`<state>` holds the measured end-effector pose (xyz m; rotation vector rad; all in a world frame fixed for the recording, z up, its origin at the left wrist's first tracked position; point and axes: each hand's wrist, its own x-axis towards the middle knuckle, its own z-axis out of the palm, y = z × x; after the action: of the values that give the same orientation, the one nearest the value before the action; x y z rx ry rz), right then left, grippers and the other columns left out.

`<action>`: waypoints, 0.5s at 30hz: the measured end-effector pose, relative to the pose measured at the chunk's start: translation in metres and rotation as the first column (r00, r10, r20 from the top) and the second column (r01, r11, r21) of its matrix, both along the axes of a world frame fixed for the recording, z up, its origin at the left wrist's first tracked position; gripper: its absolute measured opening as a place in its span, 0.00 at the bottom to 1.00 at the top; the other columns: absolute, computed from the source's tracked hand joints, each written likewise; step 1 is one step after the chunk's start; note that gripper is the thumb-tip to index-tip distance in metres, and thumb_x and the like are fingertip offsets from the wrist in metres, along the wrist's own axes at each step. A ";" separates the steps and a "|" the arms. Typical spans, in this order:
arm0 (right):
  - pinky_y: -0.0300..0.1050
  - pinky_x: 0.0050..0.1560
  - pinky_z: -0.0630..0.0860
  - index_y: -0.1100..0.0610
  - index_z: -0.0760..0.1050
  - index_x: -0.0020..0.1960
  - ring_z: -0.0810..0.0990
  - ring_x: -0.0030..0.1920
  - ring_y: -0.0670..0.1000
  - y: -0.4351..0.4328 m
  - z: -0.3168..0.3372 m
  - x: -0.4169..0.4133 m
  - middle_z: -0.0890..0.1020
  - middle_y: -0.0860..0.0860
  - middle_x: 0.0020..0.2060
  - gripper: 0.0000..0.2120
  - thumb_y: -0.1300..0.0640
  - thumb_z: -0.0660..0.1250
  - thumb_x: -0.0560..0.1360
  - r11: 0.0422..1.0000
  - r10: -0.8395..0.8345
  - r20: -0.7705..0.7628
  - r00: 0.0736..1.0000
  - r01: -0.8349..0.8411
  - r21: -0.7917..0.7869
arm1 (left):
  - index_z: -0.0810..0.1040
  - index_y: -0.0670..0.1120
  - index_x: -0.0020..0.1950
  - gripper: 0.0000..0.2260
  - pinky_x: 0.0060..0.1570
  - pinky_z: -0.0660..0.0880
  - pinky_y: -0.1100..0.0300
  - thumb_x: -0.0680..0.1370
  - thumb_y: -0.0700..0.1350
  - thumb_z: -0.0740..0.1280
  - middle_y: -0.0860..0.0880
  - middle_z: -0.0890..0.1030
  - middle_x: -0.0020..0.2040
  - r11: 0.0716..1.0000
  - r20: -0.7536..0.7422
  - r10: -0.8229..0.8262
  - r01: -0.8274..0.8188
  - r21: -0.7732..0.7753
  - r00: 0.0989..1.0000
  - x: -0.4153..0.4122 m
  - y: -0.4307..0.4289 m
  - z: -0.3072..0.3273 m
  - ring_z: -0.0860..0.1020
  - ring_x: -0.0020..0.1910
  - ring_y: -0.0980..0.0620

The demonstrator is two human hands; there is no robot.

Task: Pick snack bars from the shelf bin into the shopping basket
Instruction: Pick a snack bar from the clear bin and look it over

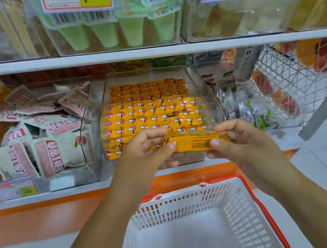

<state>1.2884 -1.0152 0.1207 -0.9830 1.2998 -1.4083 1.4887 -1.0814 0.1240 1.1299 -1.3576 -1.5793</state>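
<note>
One white slotted plastic shopping basket (pixel 189 201) with a red rim sits at 6 o'clock, no bars visible inside. Just past it, the left hand (pixel 147 149) and right hand (pixel 241 140) pinch the two ends of one yellow foil-wrapped snack bar (pixel 194 142). The slick wrapper could slip if one hand lets go early and land short of the basket. At 12 o'clock, one clear plastic shelf bin (pixel 148 75) holds dozens more, too many to count.

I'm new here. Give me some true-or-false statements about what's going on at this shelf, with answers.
1. The left hand and right hand both grip a yellow snack bar. True.
2. The basket already holds several bars. False: no bars show inside it.
3. The bin behind the hands is nearly empty. False: it is packed with rows of yellow bars.
4. Pink and white packets lie to the left of that bin. True.
</note>
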 end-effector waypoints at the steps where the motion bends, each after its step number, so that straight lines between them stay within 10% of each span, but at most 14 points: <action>1: 0.45 0.48 0.81 0.57 0.77 0.51 0.85 0.45 0.59 0.000 -0.001 -0.001 0.85 0.59 0.50 0.24 0.50 0.81 0.61 0.999 0.036 0.072 0.997 -0.035 -0.016 | 0.81 0.48 0.56 0.10 0.39 0.81 0.61 0.76 0.38 0.70 0.51 0.84 0.53 1.000 -0.029 -0.009 0.010 0.019 1.000 0.003 -0.001 0.000 0.85 0.44 0.52; 15: 0.44 0.43 0.83 0.64 0.72 0.53 0.86 0.47 0.62 -0.013 0.009 0.008 0.85 0.63 0.47 0.17 0.58 0.68 0.67 0.999 0.039 0.242 0.970 -0.037 -0.012 | 0.80 0.53 0.60 0.14 0.55 0.81 0.53 0.80 0.38 0.61 0.44 0.86 0.50 0.994 -0.083 -0.104 0.102 -0.027 0.991 0.027 -0.013 -0.001 0.84 0.52 0.45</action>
<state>1.2960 -1.0283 0.1295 -0.8078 1.0908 -1.4541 1.5156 -1.0939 0.1228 0.9824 -1.3935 -1.6617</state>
